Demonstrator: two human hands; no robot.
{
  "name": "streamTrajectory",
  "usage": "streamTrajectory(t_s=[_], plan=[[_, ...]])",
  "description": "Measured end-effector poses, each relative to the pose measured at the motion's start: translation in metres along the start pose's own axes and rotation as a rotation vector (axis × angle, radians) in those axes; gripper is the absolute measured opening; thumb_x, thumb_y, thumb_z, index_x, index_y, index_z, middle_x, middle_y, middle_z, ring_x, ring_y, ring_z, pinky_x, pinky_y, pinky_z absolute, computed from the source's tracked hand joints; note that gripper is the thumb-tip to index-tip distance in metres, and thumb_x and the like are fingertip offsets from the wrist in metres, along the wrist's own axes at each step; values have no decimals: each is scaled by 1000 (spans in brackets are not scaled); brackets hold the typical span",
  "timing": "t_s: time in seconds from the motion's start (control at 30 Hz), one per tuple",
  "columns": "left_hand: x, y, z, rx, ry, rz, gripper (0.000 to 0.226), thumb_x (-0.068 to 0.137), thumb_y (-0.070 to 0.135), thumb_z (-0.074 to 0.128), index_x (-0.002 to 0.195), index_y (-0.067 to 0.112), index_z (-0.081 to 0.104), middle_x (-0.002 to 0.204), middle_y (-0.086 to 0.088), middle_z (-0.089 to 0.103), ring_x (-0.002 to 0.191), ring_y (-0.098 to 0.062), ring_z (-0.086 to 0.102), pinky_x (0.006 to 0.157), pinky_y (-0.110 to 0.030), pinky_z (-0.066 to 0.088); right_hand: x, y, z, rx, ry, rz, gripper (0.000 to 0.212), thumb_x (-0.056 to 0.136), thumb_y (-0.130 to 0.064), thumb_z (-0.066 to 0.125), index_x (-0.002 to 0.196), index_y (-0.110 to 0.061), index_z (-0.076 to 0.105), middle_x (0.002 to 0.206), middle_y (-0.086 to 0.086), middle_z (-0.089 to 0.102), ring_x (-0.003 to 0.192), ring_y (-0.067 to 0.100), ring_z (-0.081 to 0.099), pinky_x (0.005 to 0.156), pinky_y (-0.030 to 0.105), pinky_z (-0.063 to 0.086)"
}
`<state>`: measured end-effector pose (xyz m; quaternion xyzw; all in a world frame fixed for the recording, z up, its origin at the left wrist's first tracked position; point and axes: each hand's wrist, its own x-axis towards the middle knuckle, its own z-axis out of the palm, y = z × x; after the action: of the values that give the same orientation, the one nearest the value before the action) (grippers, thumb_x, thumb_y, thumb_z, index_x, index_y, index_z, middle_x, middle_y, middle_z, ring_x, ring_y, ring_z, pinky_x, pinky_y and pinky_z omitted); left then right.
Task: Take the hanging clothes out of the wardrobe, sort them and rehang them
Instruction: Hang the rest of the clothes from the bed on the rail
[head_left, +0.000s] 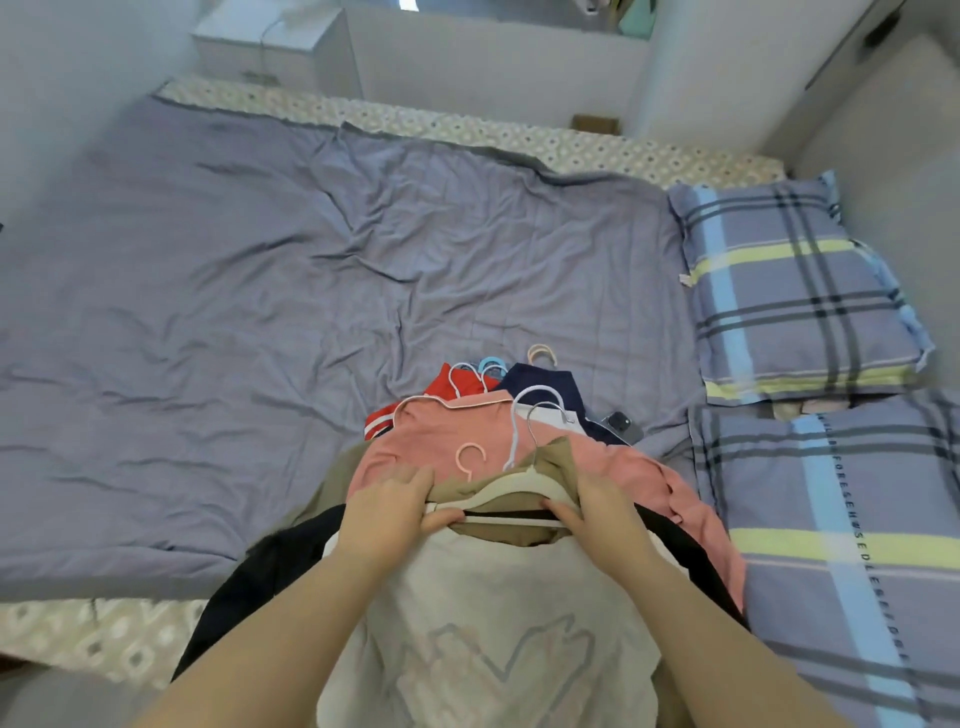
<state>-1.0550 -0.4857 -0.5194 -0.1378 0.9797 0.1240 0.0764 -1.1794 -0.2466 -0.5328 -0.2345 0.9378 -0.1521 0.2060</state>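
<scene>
Fingers of both hands are curled onto the collar of a white T-shirt, with the left hand and right hand at opposite ends of the neckline. The shirt tops a pile of clothes on hangers at the near edge of the bed. A cream hanger on a khaki garment lies just beyond. The step is likely lifting this shirt off the pile. Raise it evenly and keep it clear of neighbouring hooks.

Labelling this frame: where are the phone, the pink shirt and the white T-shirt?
phone (622, 425), head view, its dark back.
pink shirt (431, 439), head view, below its collar.
white T-shirt (467, 587), head view, its chest, above the print.
</scene>
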Motion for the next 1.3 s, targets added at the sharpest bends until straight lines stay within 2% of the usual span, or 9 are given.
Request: streamTrajectory(t_s=[0.17,0.3,0.43,0.5,0.63,0.77,0.9,1.17,1.3], plan=[[-12,0,-40,-139,-277,-116,79,70,77,54,118,15,49,127,-3,44,119,-25,44,93,-33,41,-43,-31,-20,41,15,22,34,95,-44,50,107,-14,59,105,4,60,101,26,52,82,36,37],[-11,15,-88,-245,-211,-67,79,70,74,61,130,25,47,132,1,42,125,-23,38,106,-37,34,-67,-61,-40,-67,22,43,33,97,-48,42,108,-20,56,109,-2,58,108,22,49,81,35,28],[-24,37,-138,-667,-214,34,34,74,69,61,105,58,52,111,19,63,107,-5,60,96,-32,48,-93,-91,-65,-63,75,20,29,96,-50,42,97,-23,50,98,-8,49,107,20,48,79,35,23],[-35,50,-165,-909,-185,3,26,89,53,56,106,36,65,93,7,73,94,-9,68,91,-36,52,-105,-103,-77,-70,83,-8,27,96,-51,42,93,-24,45,96,-9,47,106,19,47,79,35,22],[-53,64,-218,-1159,-148,-20,46,102,36,38,96,1,67,81,-6,70,64,-4,65,68,-17,48,-125,-121,-96,-61,90,-48,29,95,-52,44,94,-23,47,95,-11,46,105,18,47,78,33,21],[-61,70,-237,-1164,-334,32,48,99,45,42,73,9,61,68,-6,64,62,-11,59,73,-29,48,-150,-128,-107,-15,101,-49,29,95,-50,46,92,-21,47,98,-8,49,104,16,47,81,33,21],[-75,96,-243,-1164,-442,102,46,100,38,44,65,10,54,62,-4,55,54,-9,54,62,-21,46,-182,-119,-117,59,141,-1,35,93,-53,48,104,-21,57,109,-8,59,107,13,48,87,35,23],[-135,184,-224,-1108,-639,244,48,97,37,51,54,19,40,53,2,32,57,-15,32,62,-28,30,-281,-81,-124,157,220,299,40,77,-60,65,77,-24,47,74,-12,49,85,14,52,87,33,28],[-178,229,-218,-1121,-712,256,48,98,37,50,56,19,38,53,2,30,54,-15,34,60,-29,28,-336,-72,-128,246,343,390,41,74,-44,75,103,-25,53,98,-7,44,97,15,43,78,28,33]])
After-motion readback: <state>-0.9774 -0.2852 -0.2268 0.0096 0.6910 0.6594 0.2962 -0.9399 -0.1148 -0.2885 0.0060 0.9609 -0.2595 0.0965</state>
